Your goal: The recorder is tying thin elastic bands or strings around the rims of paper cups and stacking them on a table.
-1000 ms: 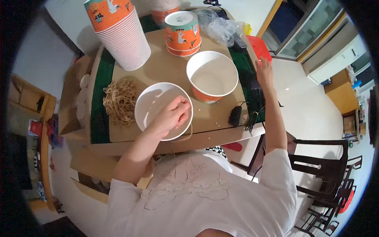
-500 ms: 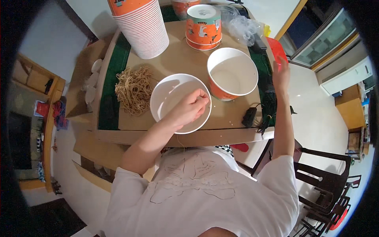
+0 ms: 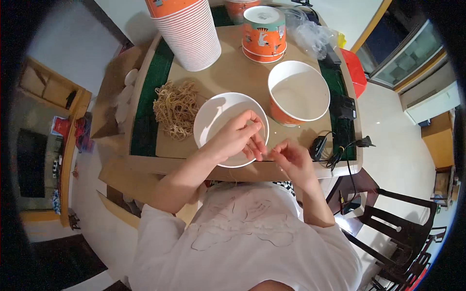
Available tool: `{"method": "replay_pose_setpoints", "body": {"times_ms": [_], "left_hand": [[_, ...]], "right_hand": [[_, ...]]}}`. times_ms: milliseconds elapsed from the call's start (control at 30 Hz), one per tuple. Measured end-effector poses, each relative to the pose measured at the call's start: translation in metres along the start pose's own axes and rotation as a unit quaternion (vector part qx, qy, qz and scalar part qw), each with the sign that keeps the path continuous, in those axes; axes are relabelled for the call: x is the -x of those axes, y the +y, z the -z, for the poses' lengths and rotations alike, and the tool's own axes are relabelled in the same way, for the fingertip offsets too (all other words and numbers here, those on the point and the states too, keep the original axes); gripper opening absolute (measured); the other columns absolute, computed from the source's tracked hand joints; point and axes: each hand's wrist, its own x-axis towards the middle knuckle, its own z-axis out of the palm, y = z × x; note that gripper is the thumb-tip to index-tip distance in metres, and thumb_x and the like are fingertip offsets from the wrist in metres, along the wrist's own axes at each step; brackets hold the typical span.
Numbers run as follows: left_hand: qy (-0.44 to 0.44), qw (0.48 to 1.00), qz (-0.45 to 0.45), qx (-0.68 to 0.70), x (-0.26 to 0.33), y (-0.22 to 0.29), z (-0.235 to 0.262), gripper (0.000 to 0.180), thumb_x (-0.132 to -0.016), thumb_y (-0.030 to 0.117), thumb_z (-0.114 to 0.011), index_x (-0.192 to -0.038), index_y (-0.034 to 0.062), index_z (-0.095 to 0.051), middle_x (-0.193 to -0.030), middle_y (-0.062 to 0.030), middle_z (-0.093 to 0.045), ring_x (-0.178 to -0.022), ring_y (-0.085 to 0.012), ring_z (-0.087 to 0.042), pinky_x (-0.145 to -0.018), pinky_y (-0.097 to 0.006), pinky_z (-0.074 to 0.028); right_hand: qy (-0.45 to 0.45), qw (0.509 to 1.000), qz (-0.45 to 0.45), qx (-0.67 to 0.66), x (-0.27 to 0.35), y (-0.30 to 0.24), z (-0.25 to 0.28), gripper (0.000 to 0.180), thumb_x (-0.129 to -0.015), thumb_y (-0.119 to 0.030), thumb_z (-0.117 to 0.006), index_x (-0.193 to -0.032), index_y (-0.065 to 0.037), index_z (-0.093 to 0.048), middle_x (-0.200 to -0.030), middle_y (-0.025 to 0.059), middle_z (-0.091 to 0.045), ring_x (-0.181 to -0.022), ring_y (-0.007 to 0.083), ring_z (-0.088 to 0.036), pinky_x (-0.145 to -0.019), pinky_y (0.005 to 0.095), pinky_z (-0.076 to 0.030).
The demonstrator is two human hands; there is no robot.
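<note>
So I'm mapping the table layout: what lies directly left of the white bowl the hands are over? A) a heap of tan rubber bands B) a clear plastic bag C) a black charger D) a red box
A: a heap of tan rubber bands lies on the brown sheet just left of the white bowl.

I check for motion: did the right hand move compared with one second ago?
Yes. The right hand came from the table's far right edge toward the white lid, meeting the left hand.
</note>
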Motion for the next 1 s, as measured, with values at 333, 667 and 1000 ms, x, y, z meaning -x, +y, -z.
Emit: {"method": "replay_pose_setpoints", "body": {"times_ms": [333,667,1000], "left_hand": [[-0.046,0.982,0.136,0.122,-0.016,-0.018,0.011,0.013,-0.096,0.018,-0.047,-0.1,0.0066,-0.051,-0.088,-0.0116,-0.066,-0.077,-0.0184,-0.065,-0.064,-0.029,-0.053],[-0.032,0.983,0.093,0.152,-0.011,-0.026,0.011,0.016,-0.095,0.012,-0.047,-0.108,0.0024,-0.05,-0.074,-0.0078,-0.058,-0.048,-0.0105,-0.047,-0.039,-0.02,-0.03],[0.076,0.988,-0.126,-0.045,-0.004,-0.04,-0.008,0.007,-0.096,0.007,-0.043,-0.096,0.0005,-0.046,-0.084,-0.0045,-0.053,-0.064,-0.0097,-0.053,-0.056,-0.024,-0.042]], "right_hand": [[-0.04,0.89,0.244,0.384,0.01,-0.051,-0.031,0.016,-0.077,-0.004,-0.065,-0.093,-0.006,-0.061,-0.084,0.0091,-0.062,-0.072,0.0275,-0.062,-0.058,0.0365,-0.05],[-0.03,0.954,0.142,0.262,-0.056,-0.053,0.009,0.014,-0.078,-0.001,-0.065,-0.092,-0.003,-0.06,-0.081,0.0141,-0.057,-0.073,0.0305,-0.058,-0.065,0.0358,-0.046],[-0.061,0.931,0.204,0.295,-0.055,-0.046,0.005,0.01,-0.076,-0.005,-0.069,-0.082,-0.001,-0.061,-0.074,0.008,-0.057,-0.066,0.0177,-0.054,-0.06,0.029,-0.045]]}}
